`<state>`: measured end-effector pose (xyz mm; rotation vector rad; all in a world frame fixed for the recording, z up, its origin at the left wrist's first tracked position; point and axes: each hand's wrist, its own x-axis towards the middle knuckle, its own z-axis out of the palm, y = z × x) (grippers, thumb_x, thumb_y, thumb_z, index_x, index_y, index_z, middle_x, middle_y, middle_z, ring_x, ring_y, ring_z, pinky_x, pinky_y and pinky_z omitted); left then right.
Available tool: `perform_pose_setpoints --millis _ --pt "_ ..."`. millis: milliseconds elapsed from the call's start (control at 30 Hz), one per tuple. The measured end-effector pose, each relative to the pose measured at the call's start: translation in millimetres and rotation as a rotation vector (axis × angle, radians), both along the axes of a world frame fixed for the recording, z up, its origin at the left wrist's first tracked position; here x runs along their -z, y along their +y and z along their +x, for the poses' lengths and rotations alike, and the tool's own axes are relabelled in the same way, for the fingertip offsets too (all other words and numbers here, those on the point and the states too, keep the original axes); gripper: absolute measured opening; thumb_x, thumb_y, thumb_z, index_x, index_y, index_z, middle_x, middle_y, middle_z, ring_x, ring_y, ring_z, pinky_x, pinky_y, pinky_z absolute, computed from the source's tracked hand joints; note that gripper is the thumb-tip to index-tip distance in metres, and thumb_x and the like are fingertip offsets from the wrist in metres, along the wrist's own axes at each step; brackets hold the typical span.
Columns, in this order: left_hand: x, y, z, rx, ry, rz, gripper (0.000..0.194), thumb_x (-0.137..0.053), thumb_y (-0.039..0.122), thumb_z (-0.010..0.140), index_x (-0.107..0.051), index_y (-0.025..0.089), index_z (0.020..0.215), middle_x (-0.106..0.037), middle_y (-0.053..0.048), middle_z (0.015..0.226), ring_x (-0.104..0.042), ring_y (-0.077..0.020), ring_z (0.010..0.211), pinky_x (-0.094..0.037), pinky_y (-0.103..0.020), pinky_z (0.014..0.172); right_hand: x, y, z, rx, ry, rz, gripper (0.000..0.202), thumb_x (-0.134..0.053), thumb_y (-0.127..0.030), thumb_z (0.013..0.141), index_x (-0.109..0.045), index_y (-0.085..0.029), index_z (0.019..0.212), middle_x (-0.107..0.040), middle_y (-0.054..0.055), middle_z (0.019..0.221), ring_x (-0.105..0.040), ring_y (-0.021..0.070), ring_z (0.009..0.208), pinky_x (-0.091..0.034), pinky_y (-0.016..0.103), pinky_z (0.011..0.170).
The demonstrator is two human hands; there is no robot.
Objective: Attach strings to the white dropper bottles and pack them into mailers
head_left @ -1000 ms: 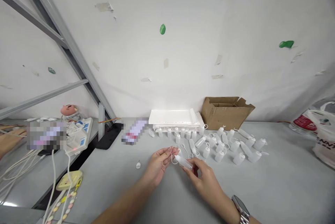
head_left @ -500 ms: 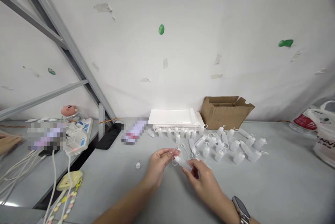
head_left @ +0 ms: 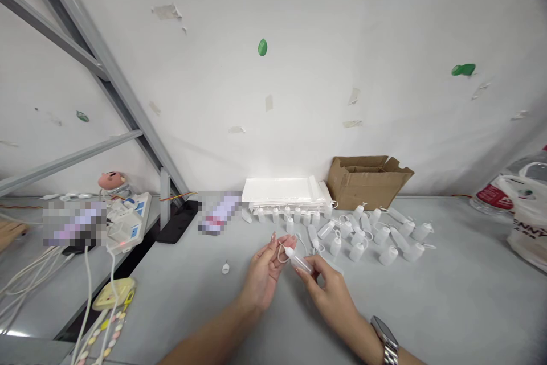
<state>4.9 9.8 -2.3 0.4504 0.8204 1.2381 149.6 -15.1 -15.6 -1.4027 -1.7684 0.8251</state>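
With our right hand [head_left: 331, 286] we are holding a bottle [head_left: 301, 262] above the desk [head_left: 188, 296], fingers clamping its base end; its long axis is slanting, nozzle [head_left: 289, 251] pointing to ten o'clock, toward our left hand [head_left: 261, 279]. Left fingers are standing apart near the nozzle; we cannot tell whether they are touching the strap [head_left: 280, 257]. The right hand is sitting nearer, at four o'clock. A cap [head_left: 225, 267] is lying at nine; other bottles [head_left: 356, 252] are crowding from eleven to three.
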Motion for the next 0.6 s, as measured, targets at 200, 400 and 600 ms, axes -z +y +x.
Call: perform_pose_setpoints --millis 200,400,600 --pt "-5.4 0 -3 0.075 0.070 0.089 0.029 -0.067 0.036 0.074 -0.070 0.011 0.086 -0.070 -0.012 0.102 -0.059 -0.0249 0.107 -0.039 -0.036 0.099 -2.7 0 2 0.021 0.020 0.006 0.029 -0.044 -0.043 0.084 -0.058 -0.018 0.080 -0.056 0.001 0.066 -0.052 0.0164 0.063 -0.040 0.026 0.061" --pt "0.1 -2 0 0.018 0.143 0.096 0.027 -0.073 0.035 0.067 -0.072 0.012 0.080 -0.071 -0.013 0.098 -0.058 -0.0254 0.108 -0.035 -0.035 0.103 2.2 -1 0 0.004 0.003 -0.007 0.029 -0.043 -0.043 0.085 -0.058 -0.018 0.081 -0.057 0.001 0.066 -0.052 0.0171 0.063 -0.040 0.027 0.061" --pt "7.3 -6 6 0.003 0.172 0.090 0.030 -0.074 0.038 0.064 -0.073 0.011 0.077 -0.072 -0.014 0.094 -0.059 -0.0282 0.106 -0.033 -0.039 0.103 5.3 -7 -4 0.020 0.027 0.001 0.030 -0.042 -0.044 0.085 -0.056 -0.018 0.078 -0.057 0.001 0.065 -0.051 0.0162 0.061 -0.041 0.026 0.059"
